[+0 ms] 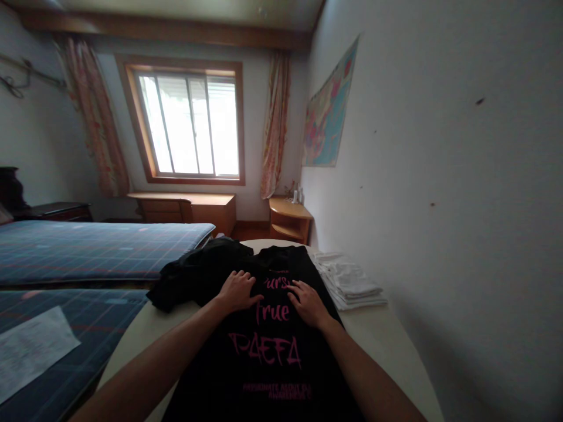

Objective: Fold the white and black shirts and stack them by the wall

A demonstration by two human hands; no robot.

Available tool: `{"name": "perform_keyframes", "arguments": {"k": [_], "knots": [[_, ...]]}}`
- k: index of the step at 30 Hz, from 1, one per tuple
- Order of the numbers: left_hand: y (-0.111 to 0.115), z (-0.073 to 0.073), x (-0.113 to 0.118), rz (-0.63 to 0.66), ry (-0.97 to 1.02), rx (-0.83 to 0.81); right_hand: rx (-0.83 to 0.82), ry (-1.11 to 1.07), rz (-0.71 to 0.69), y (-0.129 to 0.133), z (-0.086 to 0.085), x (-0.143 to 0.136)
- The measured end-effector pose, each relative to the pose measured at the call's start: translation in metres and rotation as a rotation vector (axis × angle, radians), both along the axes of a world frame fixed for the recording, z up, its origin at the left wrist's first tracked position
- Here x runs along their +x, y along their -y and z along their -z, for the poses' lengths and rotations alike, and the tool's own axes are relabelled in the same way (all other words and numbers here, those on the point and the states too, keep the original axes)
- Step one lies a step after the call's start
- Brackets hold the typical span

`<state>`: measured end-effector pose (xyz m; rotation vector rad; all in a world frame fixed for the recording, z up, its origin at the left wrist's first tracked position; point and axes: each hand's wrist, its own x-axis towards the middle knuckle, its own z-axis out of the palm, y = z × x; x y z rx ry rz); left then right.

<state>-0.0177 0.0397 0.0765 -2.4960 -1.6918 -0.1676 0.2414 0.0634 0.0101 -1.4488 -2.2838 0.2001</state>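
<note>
A black T-shirt (281, 328) with pink lettering lies spread over a round pale table (396, 351), its neckline towards the far edge. My left hand (237, 291) rests on the shirt's left part, palm down with the fingers stretched forward. On the right part of the print lies my right hand (308, 302), its fingers spread and pointing inward. More black cloth (197, 272) is bunched at the table's far left, beyond my left hand; whether it belongs to the same shirt I cannot tell. The shirt's near end runs out of view below.
A stack of folded white cloth (349, 281) sits on the table's right, beside the wall. At left are beds with blue plaid mattresses (101, 246), a paper sheet (35, 349) on the nearer one. Beyond stand a wooden desk (211, 208) and a corner shelf (288, 208).
</note>
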Motion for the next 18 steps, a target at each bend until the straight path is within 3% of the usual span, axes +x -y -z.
{"name": "perform_keyframes", "arguments": {"k": [5,8,12,18], "knots": [[0.000,0.014,0.029,-0.145,0.027,-0.049,-0.007,-0.012,-0.011,-0.002,0.003,0.002],[-0.006,0.010,0.029,-0.206,0.063,-0.071,-0.005,-0.013,-0.010,-0.002,0.003,0.002],[-0.028,-0.017,0.006,-0.345,0.173,-0.032,-0.009,-0.009,-0.003,0.001,0.000,0.001],[-0.078,-0.067,-0.065,-0.548,0.440,0.091,-0.018,0.008,0.002,0.002,-0.002,0.000]]}}
